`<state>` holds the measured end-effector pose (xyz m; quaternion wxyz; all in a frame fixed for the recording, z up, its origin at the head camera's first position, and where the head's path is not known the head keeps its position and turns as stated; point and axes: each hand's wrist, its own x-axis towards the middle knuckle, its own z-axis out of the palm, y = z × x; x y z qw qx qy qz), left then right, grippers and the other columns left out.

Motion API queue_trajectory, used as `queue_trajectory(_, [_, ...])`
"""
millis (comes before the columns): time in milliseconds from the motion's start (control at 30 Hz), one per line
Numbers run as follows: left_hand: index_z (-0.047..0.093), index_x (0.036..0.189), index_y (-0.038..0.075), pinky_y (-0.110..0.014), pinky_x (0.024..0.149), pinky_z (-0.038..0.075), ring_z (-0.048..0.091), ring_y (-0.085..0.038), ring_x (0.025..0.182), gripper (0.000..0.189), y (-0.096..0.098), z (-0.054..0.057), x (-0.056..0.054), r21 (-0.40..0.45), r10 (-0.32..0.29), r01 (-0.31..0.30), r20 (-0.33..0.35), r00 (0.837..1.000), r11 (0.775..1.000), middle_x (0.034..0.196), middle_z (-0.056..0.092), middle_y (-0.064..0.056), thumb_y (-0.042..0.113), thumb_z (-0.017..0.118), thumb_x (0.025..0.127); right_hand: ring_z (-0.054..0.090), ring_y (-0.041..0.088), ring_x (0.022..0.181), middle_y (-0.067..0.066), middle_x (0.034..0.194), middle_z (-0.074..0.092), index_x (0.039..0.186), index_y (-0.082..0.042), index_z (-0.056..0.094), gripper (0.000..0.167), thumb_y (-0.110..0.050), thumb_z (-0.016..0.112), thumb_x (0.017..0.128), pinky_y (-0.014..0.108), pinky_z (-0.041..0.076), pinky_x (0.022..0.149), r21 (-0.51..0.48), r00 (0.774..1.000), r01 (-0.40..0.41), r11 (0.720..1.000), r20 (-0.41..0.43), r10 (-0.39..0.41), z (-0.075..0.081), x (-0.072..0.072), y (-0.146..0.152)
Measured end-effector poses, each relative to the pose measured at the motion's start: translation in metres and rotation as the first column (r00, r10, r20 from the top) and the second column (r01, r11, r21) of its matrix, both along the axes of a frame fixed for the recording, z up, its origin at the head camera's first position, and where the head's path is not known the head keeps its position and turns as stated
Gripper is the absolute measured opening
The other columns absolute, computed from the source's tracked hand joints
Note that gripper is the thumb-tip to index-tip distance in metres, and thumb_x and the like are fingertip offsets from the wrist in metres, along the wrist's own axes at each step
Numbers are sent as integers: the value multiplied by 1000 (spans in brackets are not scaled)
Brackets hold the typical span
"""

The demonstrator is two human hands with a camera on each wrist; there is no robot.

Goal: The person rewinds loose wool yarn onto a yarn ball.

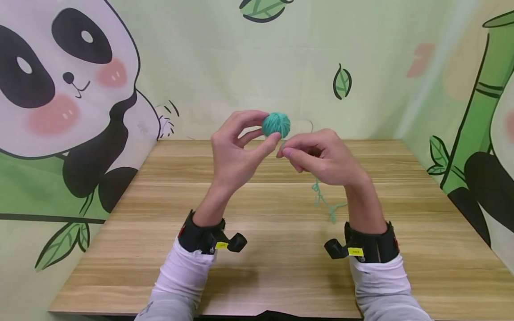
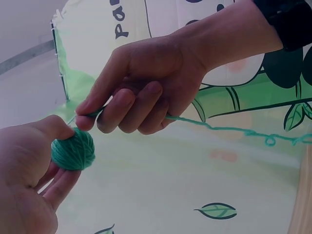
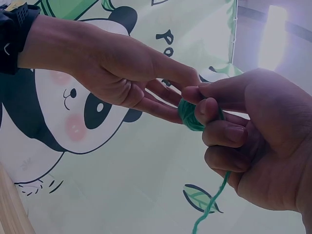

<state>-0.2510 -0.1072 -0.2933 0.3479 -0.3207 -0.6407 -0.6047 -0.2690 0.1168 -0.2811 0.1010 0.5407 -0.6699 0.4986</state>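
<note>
A small ball of teal yarn (image 1: pixel 275 125) is held up above the far part of the table between the thumb and fingers of my left hand (image 1: pixel 238 151). Close on its right, my right hand (image 1: pixel 327 158) pinches the yarn strand between thumb and forefinger, with the other fingers curled in. In the left wrist view the strand (image 2: pixel 229 128) runs out from under the right hand's curled fingers, kinked and loopy. The yarn ball (image 3: pixel 190 115) is partly covered by the right fingers in the right wrist view. Below the right hand, the loose yarn tail (image 1: pixel 321 196) hangs in small curls.
A wood-grain table (image 1: pixel 257 267) spreads beneath both hands. Behind it and along the sides hangs a pale green backdrop (image 1: pixel 225 76) printed with pandas, leaves and bamboo. Each wrist wears a black strap with a small camera (image 1: pixel 237 242) on it.
</note>
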Motion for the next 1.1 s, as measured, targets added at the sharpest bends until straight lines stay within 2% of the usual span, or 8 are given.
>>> queue_trajectory(167, [74,128,-9,-39,102,73,80,-26,115,39,1,0,1,24,-31,31,12,999,999,126,74,-24,-3,88,92,45,13,54,4,69,55,102,-2,80,21,12,64,105,26,36,48,27,999,-33,999,9,33,-1,-1,-1])
queue_trajectory(333, [72,128,-11,-41,103,72,80,-20,117,39,0,0,2,50,-83,82,21,996,995,126,73,-24,-7,86,92,44,13,54,3,68,55,104,-2,82,20,9,65,105,28,34,47,56,1000,-29,998,10,29,-3,-3,0])
queue_trajectory(400, [71,128,-12,-42,104,72,80,-18,117,39,0,1,2,65,-115,113,24,993,991,126,75,-20,-9,85,92,43,13,54,3,67,55,105,-2,83,19,7,66,106,28,33,47,64,1000,-24,998,9,24,-3,-3,0])
queue_trajectory(533, [70,128,-15,-46,105,72,80,-17,116,40,0,1,2,90,-183,180,26,983,980,124,77,-3,-13,82,91,44,13,54,4,68,57,106,-2,83,20,7,66,106,26,34,47,68,1000,-13,998,11,13,-3,-3,-1])
queue_trajectory(600, [69,128,-16,-46,105,72,80,-16,116,39,0,2,2,95,-210,207,27,977,974,123,78,4,-14,82,91,45,13,54,4,69,58,106,-2,84,20,7,66,106,25,35,47,60,1000,0,998,13,-1,-3,-3,-1])
queue_trajectory(700, [68,128,-18,-45,104,72,80,-15,115,40,-1,2,2,90,-245,241,28,969,966,122,78,7,-15,81,91,46,13,53,5,68,58,105,-1,83,18,8,67,106,25,34,46,44,1000,28,999,13,-28,-3,-4,-1])
queue_trajectory(900, [67,129,-19,-42,101,73,79,-15,114,41,-2,3,4,64,-305,302,38,952,951,122,79,7,-15,81,91,43,13,51,8,66,58,100,-4,80,18,8,68,104,24,33,45,47,994,100,994,35,-102,-3,-3,-1])
queue_trajectory(1100, [67,130,-19,-42,102,73,78,-15,113,41,-3,4,5,53,-327,324,60,943,945,121,79,7,-13,80,92,44,14,52,5,67,58,90,-5,75,21,9,68,104,25,35,47,49,989,141,989,42,-143,-2,-2,-1])
